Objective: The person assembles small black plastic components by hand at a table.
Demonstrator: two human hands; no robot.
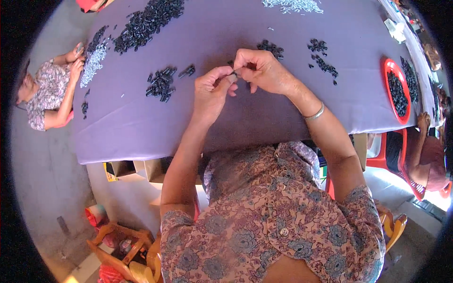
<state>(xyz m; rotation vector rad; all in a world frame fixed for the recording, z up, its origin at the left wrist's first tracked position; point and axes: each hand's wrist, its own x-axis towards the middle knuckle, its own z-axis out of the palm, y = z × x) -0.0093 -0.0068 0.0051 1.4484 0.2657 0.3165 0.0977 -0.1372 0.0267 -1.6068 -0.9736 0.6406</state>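
Observation:
My left hand point(211, 94) and my right hand point(265, 70) meet above the purple-covered table point(264, 111), fingertips pinched close together. Between them is a small dark piece point(234, 73), mostly covered by the fingers, so its shape is hard to make out. Left of my left hand lies a heap of short black cylindrical parts point(162, 85), with a few more black parts point(188, 70) right beside it. Just beyond my right hand sits another small heap of black parts point(272, 48). A metal bangle point(315, 112) circles my right wrist.
A large black pile point(148, 26) and silver pins point(292, 5) lie at the far side. A red tray point(391, 64) of black parts stands at right. One person point(52, 92) works at left beside silver pins point(94, 64); another sits at right near a red chair point(401, 162).

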